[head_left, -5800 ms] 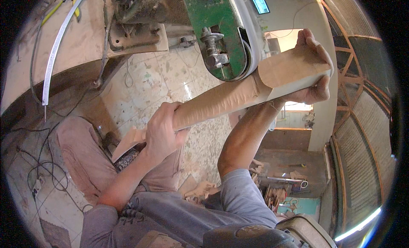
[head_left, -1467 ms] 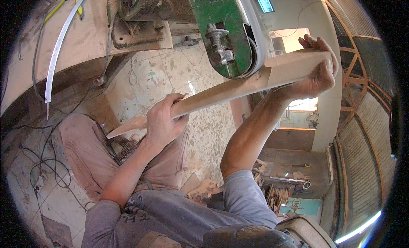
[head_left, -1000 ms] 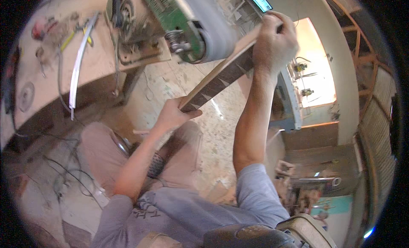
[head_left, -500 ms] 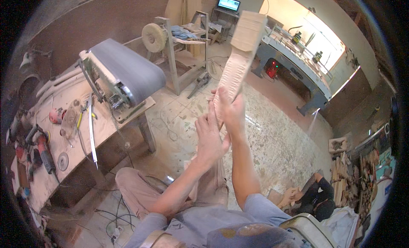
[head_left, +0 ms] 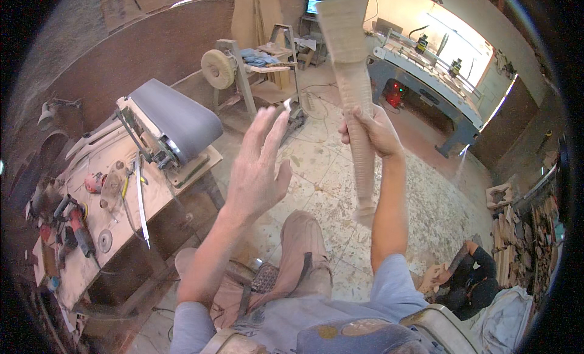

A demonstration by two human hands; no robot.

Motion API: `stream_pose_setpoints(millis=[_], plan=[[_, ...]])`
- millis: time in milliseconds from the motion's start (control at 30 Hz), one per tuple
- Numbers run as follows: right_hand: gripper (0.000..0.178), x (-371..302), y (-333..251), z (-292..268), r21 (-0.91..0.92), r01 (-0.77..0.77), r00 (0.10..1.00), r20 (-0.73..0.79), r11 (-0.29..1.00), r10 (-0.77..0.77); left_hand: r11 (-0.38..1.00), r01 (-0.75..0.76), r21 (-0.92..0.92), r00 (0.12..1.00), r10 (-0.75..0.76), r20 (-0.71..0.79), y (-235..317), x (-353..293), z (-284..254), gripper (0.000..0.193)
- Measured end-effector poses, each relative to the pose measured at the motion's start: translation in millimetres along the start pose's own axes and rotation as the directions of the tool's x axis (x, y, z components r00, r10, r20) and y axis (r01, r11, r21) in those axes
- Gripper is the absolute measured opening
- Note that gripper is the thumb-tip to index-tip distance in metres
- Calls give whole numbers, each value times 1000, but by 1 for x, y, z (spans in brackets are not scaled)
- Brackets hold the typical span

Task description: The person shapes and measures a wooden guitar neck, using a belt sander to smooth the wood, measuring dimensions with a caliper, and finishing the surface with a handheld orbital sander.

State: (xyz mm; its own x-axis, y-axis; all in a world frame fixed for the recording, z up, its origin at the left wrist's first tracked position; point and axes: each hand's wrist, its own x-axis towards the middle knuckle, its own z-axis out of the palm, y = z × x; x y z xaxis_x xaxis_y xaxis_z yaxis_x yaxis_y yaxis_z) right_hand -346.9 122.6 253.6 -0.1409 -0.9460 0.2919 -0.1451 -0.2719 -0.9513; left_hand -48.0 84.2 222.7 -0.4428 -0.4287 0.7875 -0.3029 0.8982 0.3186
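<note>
I have the wooden guitar neck (head_left: pixel 353 80) standing nearly upright in the air, just off centre toward 1 o'clock; it is slightly blurred, with ripples across its surface. Its broad end points to 1 o'clock, and its narrow end hangs at 4, just beside the right forearm (head_left: pixel 389 214).

The right hand (head_left: pixel 374 129), at 2 o'clock, grips it near mid-length, fingers and thumb wrapped around the shaft. I see the left hand (head_left: pixel 258 162) near centre, toward 9 o'clock, raised apart from the neck; its fingers are stretched upward and its thumb stands away from them. A small white patch shows at one fingertip, and I cannot tell what it is.

Farther out, at 10 o'clock, I have the belt sander (head_left: pixel 176 120) on the dusty workbench (head_left: pixel 159 200), well apart from the neck. Yellow-handled pliers (head_left: pixel 126 187) and a thin silvery strip (head_left: pixel 143 211) lie near it, with a red angle grinder (head_left: pixel 79 226) toward 8. A buffing wheel (head_left: pixel 218 69) stands at 11, a gantry-type machine (head_left: pixel 426 92) at 2. Near 4 o'clock I see a co-worker (head_left: pixel 477 278) in dark clothing beside stacked wood scraps (head_left: pixel 506 241).
</note>
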Motion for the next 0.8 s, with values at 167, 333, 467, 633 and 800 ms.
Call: stream_pose_setpoints(millis=[167,333,467,633,800], plan=[[48,-20,-19,-16,-205,-275,905,275,939,325,959,-198,201,979,205,-11,8,22,-26,92],[58,-19,-61,-13,-676,-233,729,355,700,585,922,-185,342,980,148,131,1,7,-26,95],[66,-17,-99,6,-873,-95,648,310,478,695,954,-101,284,937,-5,349,-17,-19,-5,95],[60,-18,-134,34,-970,22,682,190,241,706,997,-54,48,996,51,71,-11,-45,11,77],[48,-18,-143,68,-991,130,674,95,8,732,529,379,-760,868,-488,92,-18,-72,38,41]])
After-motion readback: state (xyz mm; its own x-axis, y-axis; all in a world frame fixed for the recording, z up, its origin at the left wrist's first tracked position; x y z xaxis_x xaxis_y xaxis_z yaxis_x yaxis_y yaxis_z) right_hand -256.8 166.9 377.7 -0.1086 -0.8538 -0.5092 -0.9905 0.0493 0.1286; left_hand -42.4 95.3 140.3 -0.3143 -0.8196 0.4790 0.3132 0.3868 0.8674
